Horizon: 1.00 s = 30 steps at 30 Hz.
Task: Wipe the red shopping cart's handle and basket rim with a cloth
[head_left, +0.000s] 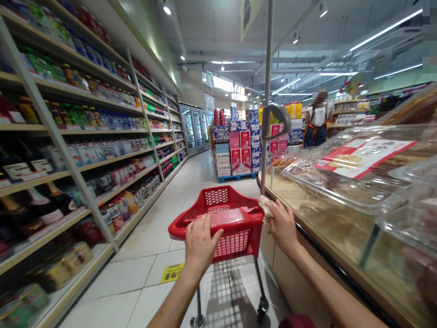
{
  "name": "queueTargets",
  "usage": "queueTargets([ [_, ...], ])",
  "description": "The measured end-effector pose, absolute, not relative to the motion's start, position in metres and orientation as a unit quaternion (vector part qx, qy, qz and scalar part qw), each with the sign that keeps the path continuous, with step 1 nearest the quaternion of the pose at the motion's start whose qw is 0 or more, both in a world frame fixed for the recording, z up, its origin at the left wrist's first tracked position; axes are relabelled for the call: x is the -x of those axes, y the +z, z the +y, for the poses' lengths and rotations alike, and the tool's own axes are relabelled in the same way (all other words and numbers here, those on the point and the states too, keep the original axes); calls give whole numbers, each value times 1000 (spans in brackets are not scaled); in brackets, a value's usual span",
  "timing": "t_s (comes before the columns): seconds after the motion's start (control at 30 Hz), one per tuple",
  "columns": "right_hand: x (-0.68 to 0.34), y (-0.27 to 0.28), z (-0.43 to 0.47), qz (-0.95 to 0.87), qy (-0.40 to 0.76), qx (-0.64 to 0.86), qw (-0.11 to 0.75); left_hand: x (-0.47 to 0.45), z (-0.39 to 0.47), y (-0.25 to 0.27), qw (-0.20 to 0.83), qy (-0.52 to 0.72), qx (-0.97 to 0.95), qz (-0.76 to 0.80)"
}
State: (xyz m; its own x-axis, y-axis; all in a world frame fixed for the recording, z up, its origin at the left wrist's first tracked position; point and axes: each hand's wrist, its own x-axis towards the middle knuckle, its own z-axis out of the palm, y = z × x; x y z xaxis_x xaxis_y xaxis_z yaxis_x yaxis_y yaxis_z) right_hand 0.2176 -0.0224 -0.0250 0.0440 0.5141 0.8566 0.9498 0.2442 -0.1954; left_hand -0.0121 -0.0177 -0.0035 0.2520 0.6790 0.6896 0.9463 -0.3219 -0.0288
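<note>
Draping its fingers over the near rim of a red plastic shopping cart [244, 232] with latticed sides, the left hand [200, 239] lies palm down, thumb set apart from the other fingers; whether it grips firmly or only rests there, I cannot tell. The right hand [282, 225] pinches a crumpled off-white cloth or tissue [265, 208] at the cart's right end, where the bundle appears to touch the red plastic. A smooth pink panel [228, 217] runs along the rim between the two hands. The cart stands upright on pale floor tiles [131, 278], just beside a display counter [287, 193] on the right, which bears clear plastic packages [344, 196], one with a red-and-white label. A slim grey metal pole [269, 54] with a dark grey looped fitting [278, 122] rises just beyond the right hand. Near the cart's left side, a yellow floor sticker [172, 273] carries black characters. Long wooden shelves [112, 161] of bottles and cans line the left, while farther ahead, pink, blue and white cartons [235, 152] are stacked on a blue pallet [235, 177]. Well apart, beyond the counter, stands a person in a white top and orange-trimmed apron [316, 122].
</note>
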Motion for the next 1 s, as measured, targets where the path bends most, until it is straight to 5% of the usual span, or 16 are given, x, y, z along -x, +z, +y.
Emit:
queueTargets([
  [0.23,-173,-23,-27,-743,-237,449,436,10,-18,-2,230,-290,758,-536],
  [0.43,-196,-19,-24,-657,-205,562,460,11,-19,-3,223,-288,764,-533],
  [0.6,-172,-20,-27,-742,-226,453,440,8,-20,0,223,-281,764,-536],
  [0.8,-208,-23,-21,-652,-183,563,474,37,-15,5,207,-252,769,-550],
  [1.0,-162,-27,-22,-740,-183,452,464,50,-13,16,185,-210,767,-578],
])
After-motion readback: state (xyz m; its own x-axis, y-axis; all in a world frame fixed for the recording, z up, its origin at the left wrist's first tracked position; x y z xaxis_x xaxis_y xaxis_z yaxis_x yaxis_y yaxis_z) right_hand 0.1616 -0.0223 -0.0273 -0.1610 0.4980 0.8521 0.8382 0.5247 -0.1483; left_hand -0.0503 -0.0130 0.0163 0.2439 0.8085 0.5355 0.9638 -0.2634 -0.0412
